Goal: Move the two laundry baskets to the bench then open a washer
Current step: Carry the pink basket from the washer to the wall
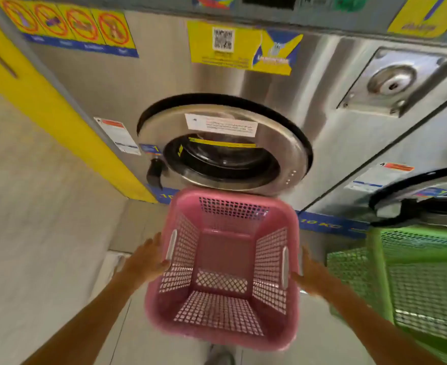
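Note:
An empty pink laundry basket [225, 262] sits low in front of a steel washer [164, 83]. The washer's round door [225, 148] is closed, with a black handle [155, 173] on its left. My left hand [147, 260] lies against the basket's left rim beside the white handle slot, fingers spread. My right hand [308, 275] is at the right rim, fingers extended. Neither hand is closed around the rim. An empty green laundry basket [414, 280] stands at the right before a second washer [428, 196]. No bench is in view.
A tiled wall with a yellow stripe [59, 109] runs along the left. Pale floor tiles [127, 233] lie between the wall and the pink basket. My shoe [219, 356] shows at the bottom edge. A coin box plate [393, 80] is on the machine's upper right.

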A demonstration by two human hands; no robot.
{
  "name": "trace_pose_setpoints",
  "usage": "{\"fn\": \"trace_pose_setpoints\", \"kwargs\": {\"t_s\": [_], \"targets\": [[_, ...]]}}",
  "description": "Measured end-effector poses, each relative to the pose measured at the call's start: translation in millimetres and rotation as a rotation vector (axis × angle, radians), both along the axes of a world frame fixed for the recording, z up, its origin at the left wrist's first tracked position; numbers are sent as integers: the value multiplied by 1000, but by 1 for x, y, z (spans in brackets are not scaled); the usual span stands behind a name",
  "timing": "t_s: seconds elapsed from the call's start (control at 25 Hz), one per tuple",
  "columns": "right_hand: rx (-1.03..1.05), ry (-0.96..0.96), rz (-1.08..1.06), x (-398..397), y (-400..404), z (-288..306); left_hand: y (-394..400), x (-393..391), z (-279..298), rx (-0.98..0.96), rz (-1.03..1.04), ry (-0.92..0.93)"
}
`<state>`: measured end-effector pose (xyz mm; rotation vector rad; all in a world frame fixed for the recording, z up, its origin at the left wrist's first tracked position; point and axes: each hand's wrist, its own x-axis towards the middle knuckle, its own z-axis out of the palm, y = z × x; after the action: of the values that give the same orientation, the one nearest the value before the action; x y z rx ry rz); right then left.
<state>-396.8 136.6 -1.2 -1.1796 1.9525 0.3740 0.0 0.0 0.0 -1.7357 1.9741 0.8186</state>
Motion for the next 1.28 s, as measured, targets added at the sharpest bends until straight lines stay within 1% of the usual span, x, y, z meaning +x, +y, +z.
{"fn": "trace_pose_setpoints", "kwargs": {"t_s": [0.04, 0.12, 0.2, 0.24, 0.32, 0.4, 0.52, 0.6, 0.68, 0.8, 0.88, 0.96, 1.04, 1.12, 1.2, 1.28], "targets": [[17, -1, -16, 4, 2, -17, 3, 2, -14, 8, 22, -16], [-8, -8, -128, 14, 7, -35, 11, 5, -39, 5, 146, 86], [-110, 1, -248, 22, 11, -48, 17, 3, -54, -24, 246, 208], [-144, 19, -291, 25, 14, -53, 22, 4, -60, -55, 278, 235], [-179, 52, -316, 29, 16, -56, 36, 10, -60, -127, 296, 260], [-181, 63, -274, 35, 24, -49, 62, 21, -54, -160, 329, 274], [-182, 72, -153, 47, 41, -20, 114, 44, -32, -197, 398, 320], [-180, 75, 7, 64, 48, 5, 166, 69, -10, -208, 493, 379], [-185, 52, 112, 93, 56, 29, 225, 101, 5, -205, 604, 380], [-184, 15, 272, 154, 59, 45, 320, 150, 7, -174, 818, 379], [-171, 5, 410, 221, 67, 32, 396, 191, -8, -175, 995, 366], [-195, 14, 492, 274, 78, 24, 451, 215, -20, -186, 1097, 313], [-162, -20, 668, 359, 109, -7, 531, 258, -38, -155, 1291, 275], [-123, -41, 828, 439, 144, -34, 604, 299, -57, -153, 1438, 235], [-83, -71, 935, 503, 181, -55, 663, 333, -68, -173, 1572, 240], [-47, -67, 975, 558, 212, -76, 704, 372, -80, -172, 1676, 287]]}}
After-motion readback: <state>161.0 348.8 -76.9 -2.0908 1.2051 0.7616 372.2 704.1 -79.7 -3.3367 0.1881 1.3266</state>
